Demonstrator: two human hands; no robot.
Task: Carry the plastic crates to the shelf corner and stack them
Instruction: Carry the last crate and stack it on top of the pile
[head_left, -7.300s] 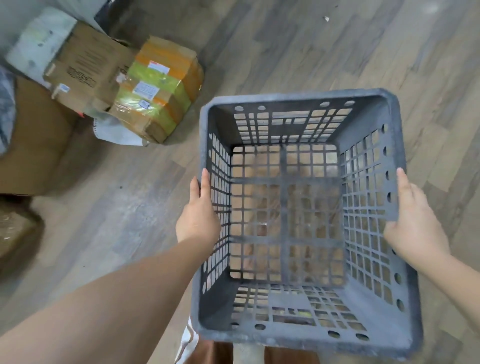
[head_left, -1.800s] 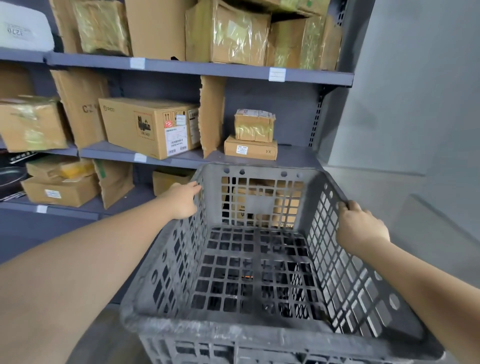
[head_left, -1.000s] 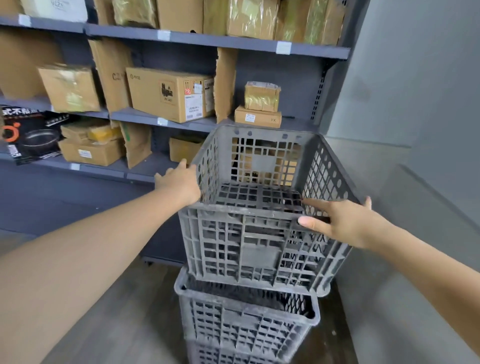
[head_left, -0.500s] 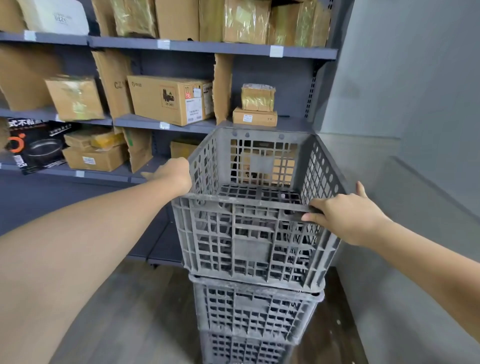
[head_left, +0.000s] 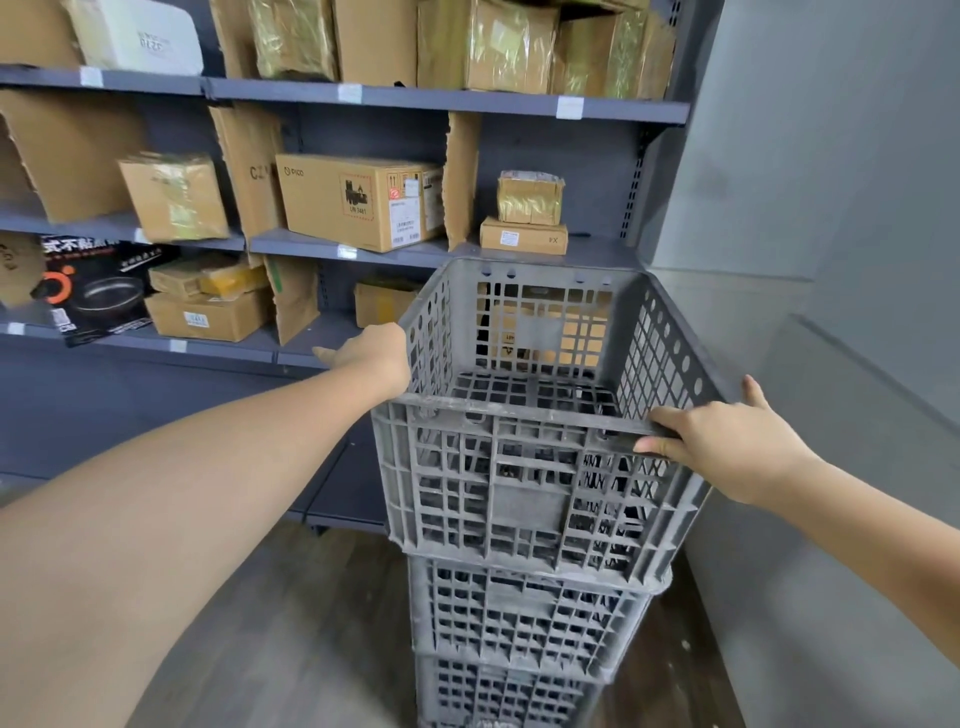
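Observation:
A grey lattice plastic crate (head_left: 524, 499) sits on top of a stack in the corner between shelf and wall. Under it are a second grey crate (head_left: 524, 623) and a third crate (head_left: 498, 696), partly cut off at the bottom. My left hand (head_left: 371, 356) rests against the top crate's left wall near its front corner, fingers pointing away. My right hand (head_left: 722, 441) grips the crate's near rim at the front right corner, fingers curled over the edge.
A grey metal shelf unit (head_left: 395, 101) filled with cardboard boxes (head_left: 358, 200) stands behind and to the left. A grey wall (head_left: 831, 312) runs close along the right of the stack. Dark wood floor (head_left: 291, 623) lies below on the left.
Since 7.3 s ago I carried the crate from open floor to the shelf corner. In the last second it came down onto the stack and my right hand closed on its near rim.

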